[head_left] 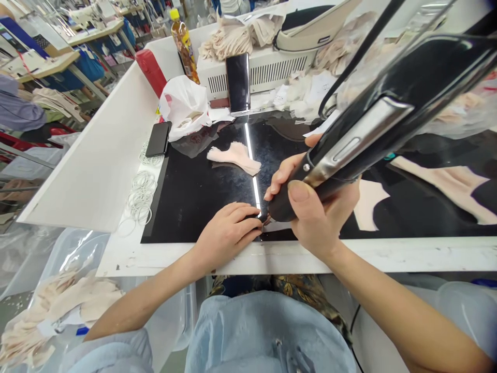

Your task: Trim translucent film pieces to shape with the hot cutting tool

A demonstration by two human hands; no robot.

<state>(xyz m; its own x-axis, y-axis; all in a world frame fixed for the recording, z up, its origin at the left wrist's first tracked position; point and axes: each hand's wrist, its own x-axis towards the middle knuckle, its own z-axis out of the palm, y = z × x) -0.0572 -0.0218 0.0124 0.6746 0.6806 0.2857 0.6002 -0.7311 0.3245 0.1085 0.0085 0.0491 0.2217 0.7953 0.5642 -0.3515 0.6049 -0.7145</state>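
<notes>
Right hand (315, 215) clamps a black iron (373, 129); left hand (228, 234), fingers together at nine o'clock, should keep off its tip.

The tool (373, 129) is finished in glossy black, with a silver panel set into it. The work surface (194, 199) is coloured black and is framed in white. A sock (235, 156) is seen in pale pink, rubber bands (142, 194) in white, a phone (158, 139) in black, a bag (184, 106) in white. A light blue shirt (267, 331) is worn above a dark, gold-flowered cloth (289, 286).
</notes>
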